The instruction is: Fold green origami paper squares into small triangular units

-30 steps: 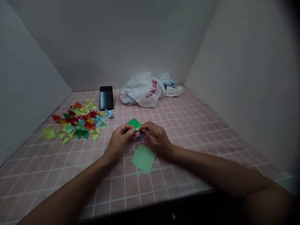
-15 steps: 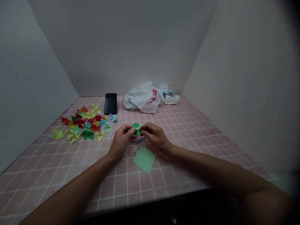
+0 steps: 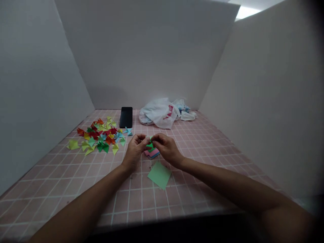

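Light green square paper sheet [image 3: 159, 174] is laid flat on the pink tiled counter [image 3: 202, 148], just short of the hands. Small dark green folded paper piece [image 3: 150, 145] is pinched midway between left hand [image 3: 135, 152] and right hand [image 3: 165, 147], above a pink-and-blue paper stack [image 3: 153, 154]. Its long axis is hidden by fingers. Coloured folded-paper pile [image 3: 100, 136], black phone [image 3: 126, 117] and white plastic bag [image 3: 158, 114] are seen beyond.

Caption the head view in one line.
Left hand and right hand pinch a green paper piece above a pink tiled table.
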{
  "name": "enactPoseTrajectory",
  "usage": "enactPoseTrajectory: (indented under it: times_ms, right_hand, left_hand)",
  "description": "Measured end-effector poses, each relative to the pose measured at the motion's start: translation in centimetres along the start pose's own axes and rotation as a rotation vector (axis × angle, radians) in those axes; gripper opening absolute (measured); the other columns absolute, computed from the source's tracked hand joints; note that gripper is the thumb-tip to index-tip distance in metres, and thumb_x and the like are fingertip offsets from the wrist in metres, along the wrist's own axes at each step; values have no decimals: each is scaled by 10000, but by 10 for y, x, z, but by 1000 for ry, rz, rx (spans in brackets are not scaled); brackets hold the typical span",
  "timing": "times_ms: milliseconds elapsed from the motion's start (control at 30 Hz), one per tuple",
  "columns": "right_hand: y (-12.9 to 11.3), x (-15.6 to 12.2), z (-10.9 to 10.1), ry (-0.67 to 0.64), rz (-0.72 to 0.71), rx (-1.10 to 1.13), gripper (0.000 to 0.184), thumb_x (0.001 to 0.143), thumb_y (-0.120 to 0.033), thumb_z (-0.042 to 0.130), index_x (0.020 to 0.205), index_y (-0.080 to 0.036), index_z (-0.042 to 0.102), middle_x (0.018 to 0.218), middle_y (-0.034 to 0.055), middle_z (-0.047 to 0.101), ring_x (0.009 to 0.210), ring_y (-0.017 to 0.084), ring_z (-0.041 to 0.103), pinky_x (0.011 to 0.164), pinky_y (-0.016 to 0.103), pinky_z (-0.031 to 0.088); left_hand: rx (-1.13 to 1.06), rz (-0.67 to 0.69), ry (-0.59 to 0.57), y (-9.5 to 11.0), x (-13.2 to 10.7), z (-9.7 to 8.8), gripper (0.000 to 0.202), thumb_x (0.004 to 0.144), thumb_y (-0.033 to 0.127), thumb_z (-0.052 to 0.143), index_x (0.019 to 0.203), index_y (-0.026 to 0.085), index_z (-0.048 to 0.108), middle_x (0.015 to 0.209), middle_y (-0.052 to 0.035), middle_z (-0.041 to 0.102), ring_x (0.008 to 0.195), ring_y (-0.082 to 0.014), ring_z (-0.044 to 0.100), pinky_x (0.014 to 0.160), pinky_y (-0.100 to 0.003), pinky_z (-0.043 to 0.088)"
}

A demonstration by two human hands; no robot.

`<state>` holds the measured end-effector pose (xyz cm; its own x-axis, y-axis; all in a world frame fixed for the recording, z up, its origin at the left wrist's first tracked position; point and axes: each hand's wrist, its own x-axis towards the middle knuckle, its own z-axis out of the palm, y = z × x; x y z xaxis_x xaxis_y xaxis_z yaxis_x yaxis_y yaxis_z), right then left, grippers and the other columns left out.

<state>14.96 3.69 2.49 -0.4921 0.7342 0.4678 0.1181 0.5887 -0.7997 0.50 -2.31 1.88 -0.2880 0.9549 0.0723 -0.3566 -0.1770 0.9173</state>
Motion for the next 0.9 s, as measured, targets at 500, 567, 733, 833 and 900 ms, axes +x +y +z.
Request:
enactPoseTrajectory:
  times_ms: [500, 567, 733, 833, 900]
  right_hand:
    - [15, 14, 20, -27, 93, 225, 111, 827, -296, 657, 828, -187, 631, 788, 24, 660, 737, 168, 622, 680, 288, 520]
    - [16, 17, 23, -34, 90, 243, 94, 829, -280, 644, 837, -187, 635, 795, 23, 661, 740, 166, 624, 680, 285, 516]
    - [16, 22, 28, -55, 54, 203, 92, 834, -277, 628, 846, -188, 646, 816, 28, 663, 767, 168, 619, 692, 282, 503]
    - [17, 24, 30, -73, 39, 189, 104, 846, -288, 622, 844, -186, 641, 812, 27, 661, 761, 166, 615, 690, 280, 491]
    - [18, 24, 33, -77, 38, 183, 103, 849, -286, 620, 843, -184, 635, 807, 24, 657, 754, 164, 611, 694, 281, 484]
  left_hand:
    - [40, 115, 69, -3, 10, -11, 339, 665, 252, 791, 914, 181, 572, 873, 30, 583, 807, -112, 590, 778, -256, 512]
    - [36, 119, 80, -2, 11, -11, 334, 689, 289, 784, 921, 184, 568, 882, 28, 581, 810, -117, 595, 800, -277, 522]
    - [66, 127, 146, 0, 12, -12, 312, 679, 285, 758, 896, 190, 555, 846, 35, 562, 787, -120, 590, 798, -292, 533]
    - [114, 141, 180, 0, 14, -14, 293, 659, 250, 733, 879, 193, 550, 821, 39, 551, 771, -124, 576, 776, -287, 533]
    - [156, 161, 204, -1, 15, -15, 283, 660, 248, 722, 880, 193, 552, 821, 37, 549, 774, -129, 571, 764, -285, 530]
